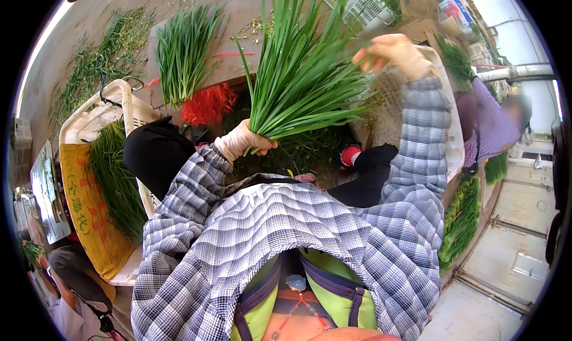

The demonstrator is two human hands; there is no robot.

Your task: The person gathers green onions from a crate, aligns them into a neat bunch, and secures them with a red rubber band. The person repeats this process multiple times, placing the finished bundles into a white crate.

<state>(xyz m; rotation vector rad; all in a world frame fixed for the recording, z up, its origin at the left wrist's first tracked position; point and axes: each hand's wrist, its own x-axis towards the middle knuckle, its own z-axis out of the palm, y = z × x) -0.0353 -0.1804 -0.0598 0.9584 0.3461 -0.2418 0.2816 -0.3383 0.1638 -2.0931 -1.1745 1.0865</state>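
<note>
My left hand [245, 143], in a pale glove with the fingertips bare, grips a bunch of garlic chives [290, 91] by the stalk ends. The long green leaves fan up and to the right over my lap. My right hand [397, 57] is raised beside the leaf tips on the right, blurred, with its fingers bent; whether a leaf is between them I cannot tell. Past the held bunch, another bunch of chives [185, 53] lies on a low board [239, 17]. A bundle of red ties [209, 103] hangs at the board's near edge.
A white plastic crate [127, 102] with more chives [120, 180] and a yellow sack [91, 207] stands left. Another pale crate [453, 131] stands right. Leaf scraps [103, 64] litter the floor. A person in a purple shirt [489, 122] works at right; another person [76, 296] sits lower left.
</note>
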